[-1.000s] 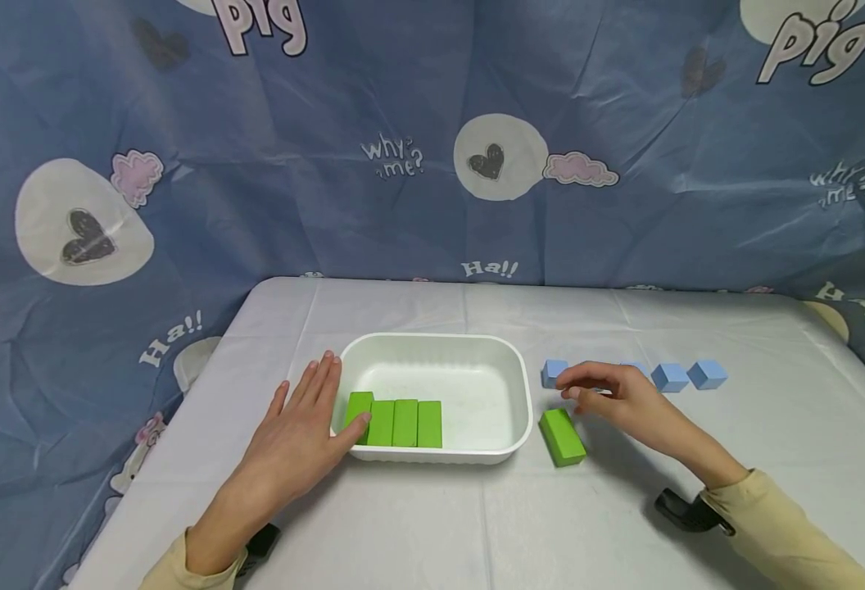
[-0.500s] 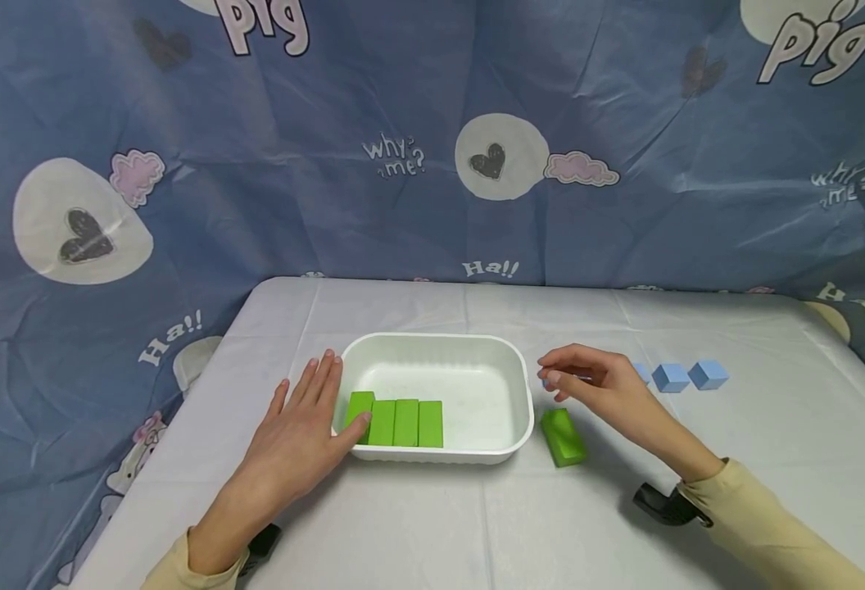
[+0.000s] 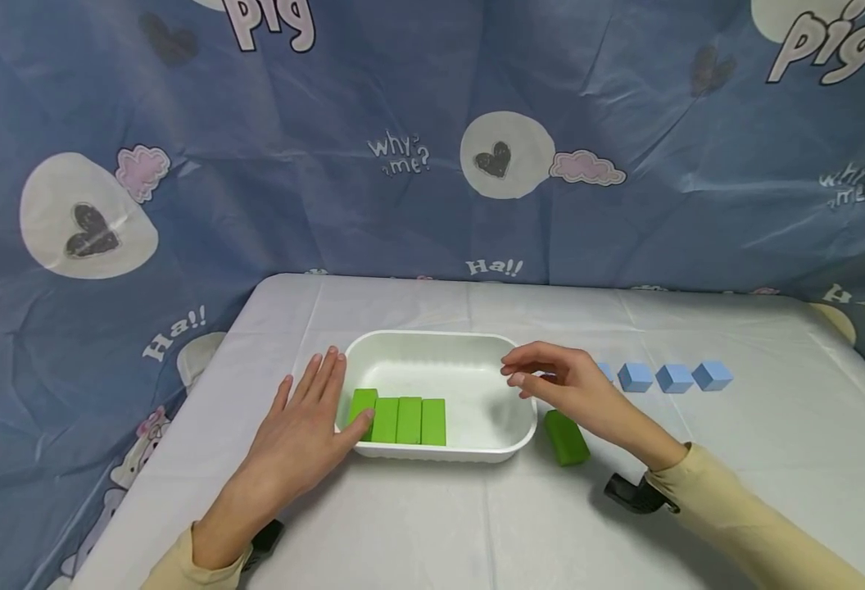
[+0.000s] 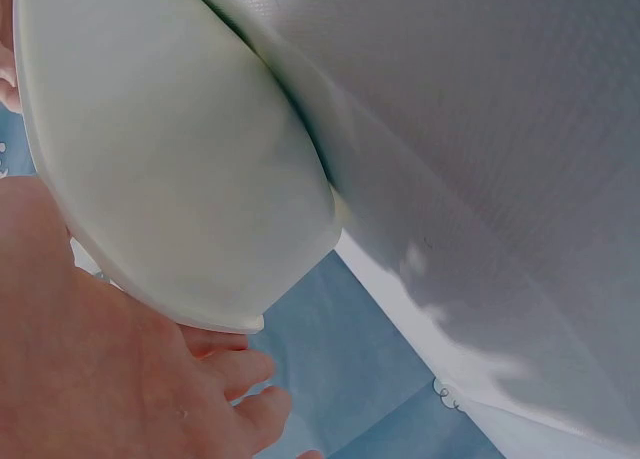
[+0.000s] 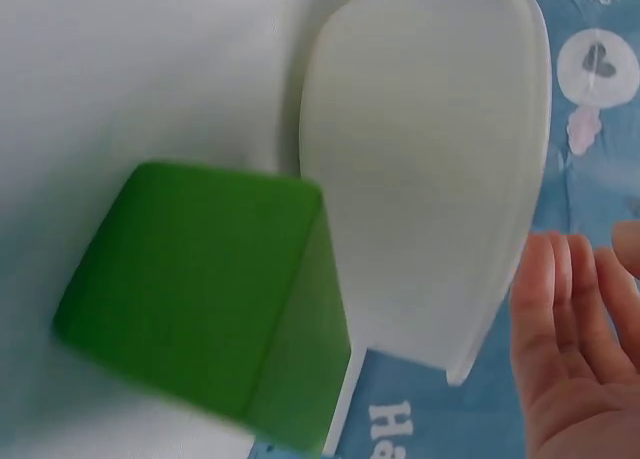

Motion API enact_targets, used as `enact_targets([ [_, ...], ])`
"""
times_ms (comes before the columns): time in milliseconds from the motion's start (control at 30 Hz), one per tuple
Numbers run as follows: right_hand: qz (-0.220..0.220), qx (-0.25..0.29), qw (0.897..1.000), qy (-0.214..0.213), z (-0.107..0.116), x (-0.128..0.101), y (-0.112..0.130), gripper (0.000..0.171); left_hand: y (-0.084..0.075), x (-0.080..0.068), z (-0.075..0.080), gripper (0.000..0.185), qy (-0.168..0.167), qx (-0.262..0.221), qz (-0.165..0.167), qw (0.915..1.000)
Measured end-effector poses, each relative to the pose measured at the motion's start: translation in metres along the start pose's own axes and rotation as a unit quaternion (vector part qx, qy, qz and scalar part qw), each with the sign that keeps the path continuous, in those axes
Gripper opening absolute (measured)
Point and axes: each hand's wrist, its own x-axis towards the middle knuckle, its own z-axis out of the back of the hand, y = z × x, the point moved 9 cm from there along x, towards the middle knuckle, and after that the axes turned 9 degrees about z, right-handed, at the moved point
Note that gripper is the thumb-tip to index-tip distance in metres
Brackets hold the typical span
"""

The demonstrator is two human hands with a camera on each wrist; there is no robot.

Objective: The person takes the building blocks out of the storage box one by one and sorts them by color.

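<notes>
Head view: I saw the left hand [image 3: 296, 436] spread against the tray [image 3: 436, 453] on the worktop [image 3: 418, 524], the right hand [image 3: 571, 388] loosely bent over its rim, partly hiding blue cubes [image 3: 635, 378] near a green block [image 3: 567, 440].

The head view looks forward and down from above, taking in counter [image 3: 418, 524], left hand [image 3: 296, 438], right hand [image 3: 572, 389] and blue backdrop [image 3: 373, 213]. Both wrist views sit low and close, the scene turned sideways: the left faces the white tray [image 4: 180, 159] from outside, the right faces it past a green block [image 5: 190, 289]. All three share the tray.
</notes>
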Motion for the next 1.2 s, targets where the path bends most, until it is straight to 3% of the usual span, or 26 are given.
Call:
enact_targets([
  [333,-0.011,-0.015,0.996,0.088,-0.033,0.017,0.0,0.028,-0.001,0.001,0.001,0.087,0.001,0.0,0.002,1.0],
  [667,-0.019,-0.044,0.982,0.181,-0.071,0.034,-0.009,0.033,-0.001,0.001,0.001,0.087,-0.001,-0.002,0.003,1.0],
  [1200,-0.038,-0.111,0.96,0.253,-0.094,0.042,-0.023,0.033,-0.001,0.0,0.001,0.086,-0.001,-0.003,0.006,1.0],
])
